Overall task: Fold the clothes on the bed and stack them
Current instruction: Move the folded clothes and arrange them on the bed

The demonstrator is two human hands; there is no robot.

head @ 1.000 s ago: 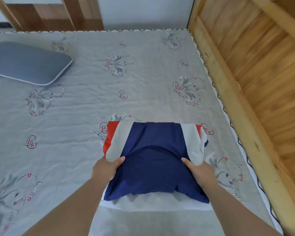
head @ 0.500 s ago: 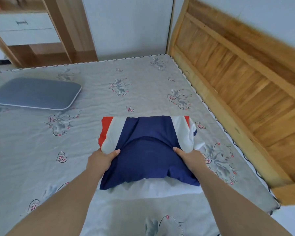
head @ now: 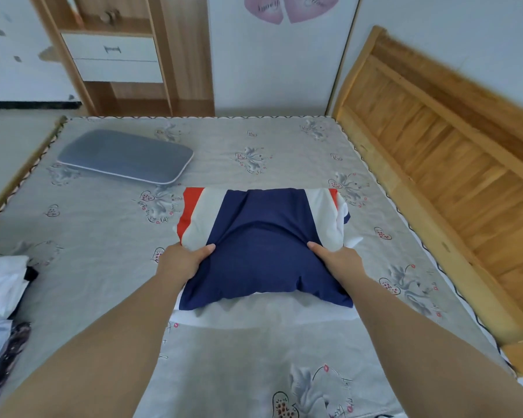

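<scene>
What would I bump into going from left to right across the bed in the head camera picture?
Pile of clothes → grey pillow → left hand → blue, white and red folded shirt → right hand → wooden headboard.

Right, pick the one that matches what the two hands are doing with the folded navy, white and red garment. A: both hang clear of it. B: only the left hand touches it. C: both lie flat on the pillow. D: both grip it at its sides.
D: the left hand and right hand each hold a side of the folded garment, thumbs on its navy top, as it lies on the bed sheet.
</scene>
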